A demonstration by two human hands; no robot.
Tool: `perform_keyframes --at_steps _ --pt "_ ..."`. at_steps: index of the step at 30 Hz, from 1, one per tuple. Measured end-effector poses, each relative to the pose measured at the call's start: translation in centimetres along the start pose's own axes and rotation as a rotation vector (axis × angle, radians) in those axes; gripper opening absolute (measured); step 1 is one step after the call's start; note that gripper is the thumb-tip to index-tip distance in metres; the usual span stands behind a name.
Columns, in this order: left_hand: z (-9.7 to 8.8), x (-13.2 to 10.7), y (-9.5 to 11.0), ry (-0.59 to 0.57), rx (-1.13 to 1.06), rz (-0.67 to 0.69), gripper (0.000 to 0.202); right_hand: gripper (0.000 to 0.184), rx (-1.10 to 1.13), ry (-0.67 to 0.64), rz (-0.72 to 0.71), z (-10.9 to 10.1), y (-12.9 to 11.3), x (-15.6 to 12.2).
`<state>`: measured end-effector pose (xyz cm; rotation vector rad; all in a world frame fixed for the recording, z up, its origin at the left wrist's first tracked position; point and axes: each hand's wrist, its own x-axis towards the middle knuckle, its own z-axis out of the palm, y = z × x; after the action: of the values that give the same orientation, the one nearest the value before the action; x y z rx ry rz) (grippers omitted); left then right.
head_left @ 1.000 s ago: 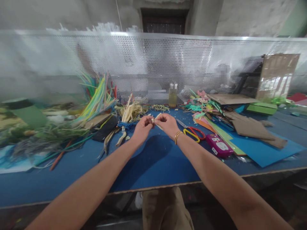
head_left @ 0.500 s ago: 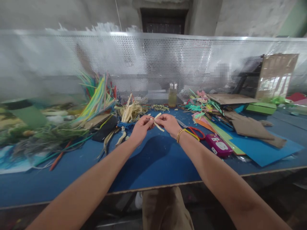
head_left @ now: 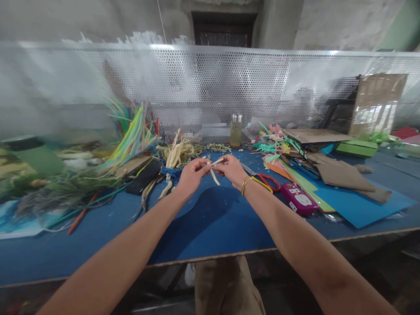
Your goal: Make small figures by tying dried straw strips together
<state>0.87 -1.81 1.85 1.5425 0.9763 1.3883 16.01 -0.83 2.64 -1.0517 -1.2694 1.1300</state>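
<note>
Pale, narrow strips (head_left: 215,176) are held between my two hands above the middle of the blue table. My left hand (head_left: 195,172) pinches them near where they cross, thumb against fingers. My right hand (head_left: 229,169) is closed on another stretch of strip that slants up between its fingertips. One end hangs down below the fingers. Whether this is one folded strip or several I cannot tell. Just right of my right wrist lie scissors with red handles (head_left: 269,181), partly hidden by the wrist. A pile of similar pale strips (head_left: 177,151) sits behind my left hand.
Coloured strips (head_left: 133,133) stand in a bundle at the left, near a black phone-like slab (head_left: 144,177). On the right are a purple box (head_left: 299,199), blue sheets (head_left: 367,203) and cardboard (head_left: 344,175). A glass bottle (head_left: 236,131) stands by the perforated metal screen (head_left: 216,83).
The loose strip end has swung left and now hangs more steeply. My fingers have shifted slightly around the strips; both arms stay nearly in place.
</note>
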Motion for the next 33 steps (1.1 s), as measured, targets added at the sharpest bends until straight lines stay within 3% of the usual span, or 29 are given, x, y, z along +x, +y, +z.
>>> perform_keyframes --at_steps 4,10,13,16,18,28,33 --pt "0.0 0.0 0.2 0.014 -0.201 -0.143 0.031 0.026 -0.243 0.012 -0.230 -0.3 0.0 -0.2" --pt "-0.1 0.0 1.1 0.069 -0.328 -0.246 0.035 0.036 -0.818 0.211 -0.760 -0.8 -1.7 -1.7" --pt "-0.2 0.0 1.4 0.088 -0.355 -0.254 0.036 0.033 -0.975 0.096 -0.880 -1.1 -2.3 -2.1" --pt "-0.3 0.1 1.4 0.109 -0.365 -0.255 0.038 0.026 -1.035 -0.058 -0.896 -1.3 -2.4 -2.0" --pt "-0.3 0.2 1.3 0.113 -0.354 -0.257 0.038 0.022 -1.040 -0.092 -0.879 -1.5 -2.4 -1.8" --pt "-0.3 0.1 0.8 0.082 -0.179 -0.170 0.034 0.015 -1.119 -0.060 -0.877 -1.2 -2.7 -2.0" --pt "-0.3 0.1 0.7 0.026 -0.108 -0.090 0.030 0.016 -0.976 -0.012 -0.768 -0.8 -2.3 -1.9"
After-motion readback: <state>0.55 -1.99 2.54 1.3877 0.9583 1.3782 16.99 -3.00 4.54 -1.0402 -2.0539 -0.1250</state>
